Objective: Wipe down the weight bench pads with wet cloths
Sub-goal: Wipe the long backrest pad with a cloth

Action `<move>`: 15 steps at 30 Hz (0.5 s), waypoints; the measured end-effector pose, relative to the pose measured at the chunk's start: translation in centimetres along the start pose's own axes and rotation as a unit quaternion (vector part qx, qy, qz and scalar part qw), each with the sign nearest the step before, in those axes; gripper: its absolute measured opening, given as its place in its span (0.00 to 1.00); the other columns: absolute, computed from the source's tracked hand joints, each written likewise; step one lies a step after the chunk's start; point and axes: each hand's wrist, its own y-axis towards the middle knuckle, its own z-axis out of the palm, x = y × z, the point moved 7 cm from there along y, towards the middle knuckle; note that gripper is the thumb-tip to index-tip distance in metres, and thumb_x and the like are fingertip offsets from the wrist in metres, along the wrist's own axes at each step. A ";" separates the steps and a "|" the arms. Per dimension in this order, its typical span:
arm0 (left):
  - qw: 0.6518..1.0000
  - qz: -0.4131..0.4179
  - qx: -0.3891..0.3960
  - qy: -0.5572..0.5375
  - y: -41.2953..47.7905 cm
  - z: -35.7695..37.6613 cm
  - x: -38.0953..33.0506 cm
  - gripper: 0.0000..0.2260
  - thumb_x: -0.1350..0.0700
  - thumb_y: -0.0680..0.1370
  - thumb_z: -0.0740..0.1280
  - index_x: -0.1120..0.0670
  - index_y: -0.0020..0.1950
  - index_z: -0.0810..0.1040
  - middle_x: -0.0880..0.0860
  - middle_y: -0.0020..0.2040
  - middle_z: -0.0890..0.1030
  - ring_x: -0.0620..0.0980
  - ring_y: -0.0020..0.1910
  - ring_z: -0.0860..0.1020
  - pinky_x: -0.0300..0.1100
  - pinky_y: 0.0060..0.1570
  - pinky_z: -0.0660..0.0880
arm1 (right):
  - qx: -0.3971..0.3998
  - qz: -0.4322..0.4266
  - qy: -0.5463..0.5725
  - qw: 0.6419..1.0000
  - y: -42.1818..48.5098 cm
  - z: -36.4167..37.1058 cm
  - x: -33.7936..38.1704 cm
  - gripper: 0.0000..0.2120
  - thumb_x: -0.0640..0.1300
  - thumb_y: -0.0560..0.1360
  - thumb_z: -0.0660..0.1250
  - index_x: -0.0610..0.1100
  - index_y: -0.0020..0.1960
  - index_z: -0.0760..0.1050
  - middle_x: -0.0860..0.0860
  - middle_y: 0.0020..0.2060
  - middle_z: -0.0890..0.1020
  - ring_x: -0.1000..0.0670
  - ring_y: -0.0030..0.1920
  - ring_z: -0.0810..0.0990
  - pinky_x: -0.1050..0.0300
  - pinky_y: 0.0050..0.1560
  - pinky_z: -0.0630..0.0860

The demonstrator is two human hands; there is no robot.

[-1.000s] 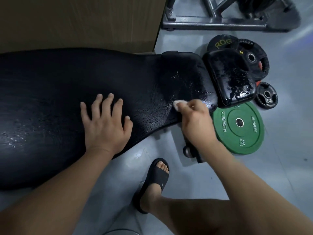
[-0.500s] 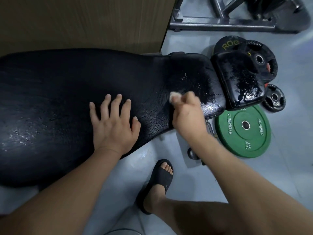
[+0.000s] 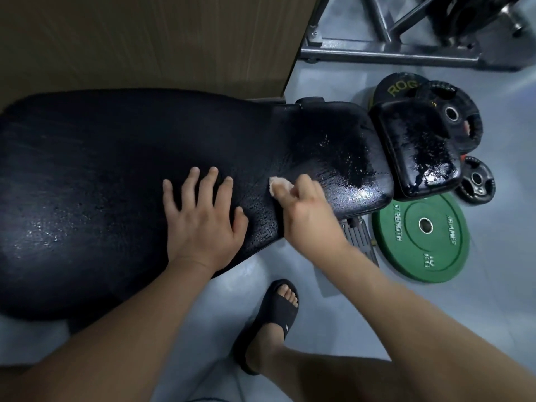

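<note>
While the left hand [image 3: 203, 224] lies flat on the long pad [image 3: 101, 184] of the bench, its fingers [image 3: 213, 184] straight and spread, the right hand [image 3: 307, 216] presses a small pale cloth [image 3: 277, 184] onto the same pad just to the right. The right hand's fingers [image 3: 304, 185] are curled and bunched together, pinching the cloth so that only a wad of it shows beyond them on the hand's far left side. The cloth touches the pad where it narrows toward its right end, close to the near edge. Fine water beads cover the black surface around and to the right of the cloth, and a glossy wet patch shines at the pad's near right corner. Pale droplets also speckle the wide left part.

Just beside the right end of the long pad sits a small pad [image 3: 420, 149], also black, streaked with water and shiny along its near edge. A green weight plate [image 3: 420, 236] lies flat on the grey floor [image 3: 493, 300] on the near side of the small pad. Two black plates [image 3: 452, 117] lie at its far side, and a smaller black plate [image 3: 477, 179] to its right. A wooden panel [image 3: 145, 39] stands beyond the bench, with a grey metal frame [image 3: 391, 53] at the far right. A foot in a black sandal [image 3: 275, 317] rests on the floor between the forearms.
</note>
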 end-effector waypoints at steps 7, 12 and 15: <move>1.000 -0.001 -0.001 0.003 0.0 0.2 0.1 0.25 0.43 0.80 0.57 0.52 0.75 0.70 0.55 0.78 0.67 0.60 0.79 0.60 0.69 0.75 0.51 | -0.037 0.163 -0.042 0.985 4.4 -1.6 -4.8 0.23 0.32 0.72 0.61 0.41 0.66 0.74 0.39 0.51 0.70 0.37 0.49 0.71 0.47 0.49 0.71; 1.000 -0.001 -0.009 0.009 0.1 -0.1 0.1 0.25 0.43 0.80 0.57 0.52 0.75 0.70 0.55 0.77 0.68 0.60 0.78 0.61 0.69 0.75 0.52 | 0.030 -0.018 0.017 0.999 1.8 0.6 2.5 0.25 0.35 0.74 0.66 0.44 0.70 0.74 0.43 0.49 0.68 0.38 0.49 0.72 0.47 0.38 0.77; 1.000 0.000 -0.011 0.001 0.1 0.0 0.0 0.25 0.43 0.80 0.57 0.52 0.75 0.70 0.55 0.77 0.68 0.60 0.78 0.61 0.69 0.75 0.52 | 0.000 0.069 -0.022 0.997 4.9 -0.6 -2.8 0.22 0.36 0.76 0.63 0.48 0.67 0.75 0.44 0.48 0.66 0.38 0.50 0.72 0.47 0.44 0.74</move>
